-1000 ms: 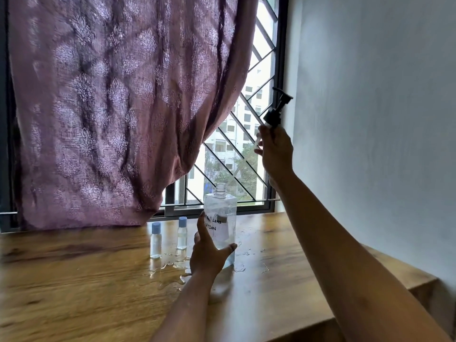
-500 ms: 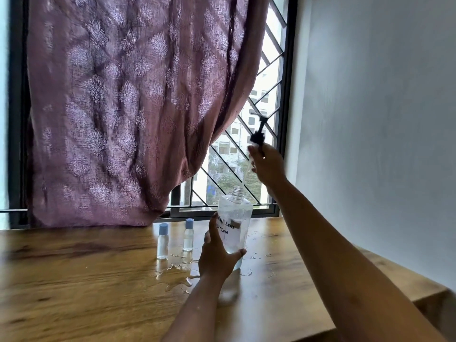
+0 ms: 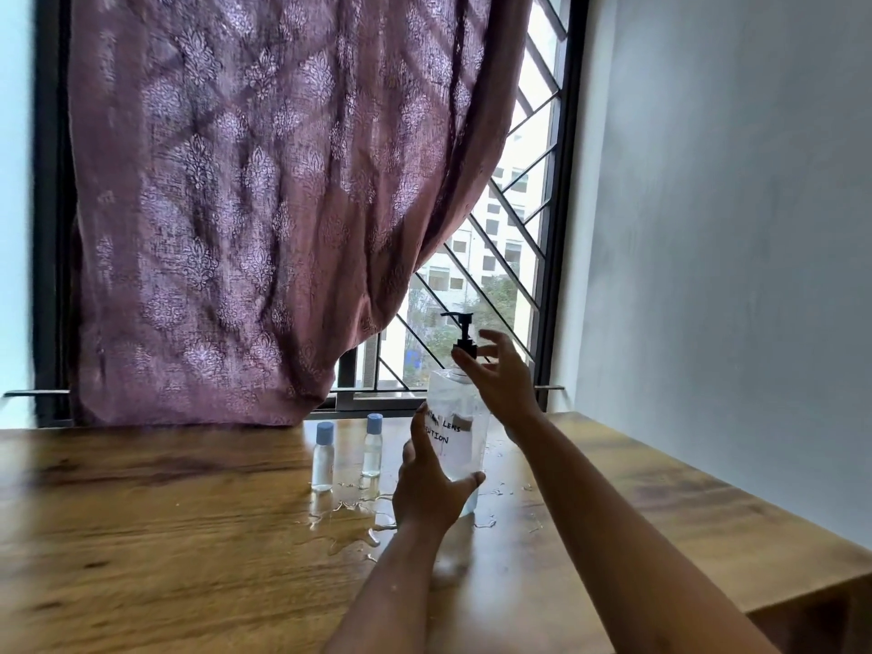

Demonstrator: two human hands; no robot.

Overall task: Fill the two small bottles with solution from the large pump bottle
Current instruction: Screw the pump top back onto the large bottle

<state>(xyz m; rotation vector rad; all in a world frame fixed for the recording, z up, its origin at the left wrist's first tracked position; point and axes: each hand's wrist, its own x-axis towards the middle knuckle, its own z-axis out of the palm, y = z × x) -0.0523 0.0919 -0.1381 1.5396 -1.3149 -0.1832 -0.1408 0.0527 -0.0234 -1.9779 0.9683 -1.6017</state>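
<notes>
- Pump bottle [image 3: 456,446]: clear, hand-lettered label, upright on the counter [image 3: 141,535]; long axis vertical, black pump head [image 3: 464,336] seated at the neck, spout pointing to 9 o'clock.
- Right hand [image 3: 500,380]: at the pump collar, thumb and forefinger on the black base, other fingers [image 3: 495,336] spread loose; whether it grips tight I cannot tell.
- Left hand [image 3: 427,493]: wrapped round the lower body of the bottle, holding it steady.
- Step judged: screwing the pump back on. Keep the bottle vertical, brace with the left hand, turn the collar square to the thread, no pressing on the head.
- Small bottles [image 3: 323,457] and [image 3: 372,446]: at 9 o'clock of the pump bottle, upright, blue caps on, clear liquid inside, apart from each other.
- Spilled liquid [image 3: 349,526]: puddle at 6 o'clock of the small bottles; wet counter, likely slippery.
</notes>
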